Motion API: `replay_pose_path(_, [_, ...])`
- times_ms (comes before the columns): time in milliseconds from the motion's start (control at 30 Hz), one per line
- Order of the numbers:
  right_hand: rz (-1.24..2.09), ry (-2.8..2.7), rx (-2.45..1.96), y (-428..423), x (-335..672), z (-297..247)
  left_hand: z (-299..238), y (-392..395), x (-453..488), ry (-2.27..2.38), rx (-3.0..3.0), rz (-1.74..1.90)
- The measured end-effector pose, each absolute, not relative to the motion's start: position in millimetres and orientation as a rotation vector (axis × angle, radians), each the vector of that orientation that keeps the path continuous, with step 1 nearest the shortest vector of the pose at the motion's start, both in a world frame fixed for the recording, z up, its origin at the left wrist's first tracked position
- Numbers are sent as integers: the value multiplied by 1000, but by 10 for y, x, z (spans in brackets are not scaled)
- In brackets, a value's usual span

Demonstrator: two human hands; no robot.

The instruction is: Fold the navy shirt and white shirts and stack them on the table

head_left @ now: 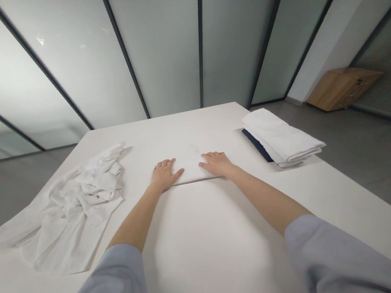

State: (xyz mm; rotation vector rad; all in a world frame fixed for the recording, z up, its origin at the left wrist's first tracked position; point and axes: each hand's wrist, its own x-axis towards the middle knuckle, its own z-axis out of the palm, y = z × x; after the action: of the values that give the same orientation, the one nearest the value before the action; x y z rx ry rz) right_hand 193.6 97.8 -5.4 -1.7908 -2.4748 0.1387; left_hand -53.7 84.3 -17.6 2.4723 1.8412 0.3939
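A white surface (202,247) carries a crumpled white cloth (70,212) to the left and a folded white stack (277,137) on navy fabric (255,145) to the right. Between them, the left hand (165,175) and right hand (218,163) lie flat and apart, touching either side of a folded white cloth (191,169).

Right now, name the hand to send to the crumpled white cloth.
Left, most likely: the left hand rests open on the folded white cloth, on the side facing the crumpled white cloth; the right hand lies farther away, beyond that fold.
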Motion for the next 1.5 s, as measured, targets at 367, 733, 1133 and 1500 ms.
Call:
replay_pose_path(367, [340, -2366, -2069, 994, 1869, 145, -154, 802, -426, 2349, 2192, 745])
replay_pose_path(733, [662, -2332, -2091, 899, 1983, 152, -323, 741, -563, 2225, 1798, 1307])
replay_pose_path(1133, [868, -2453, -1960, 1006, 2146, 362, -368, 805, -642, 2186, 1654, 1346])
replay_pose_path(1500, [967, -2694, -1788, 933, 2588, 536, -404, 862, -659, 2162, 1562, 1386])
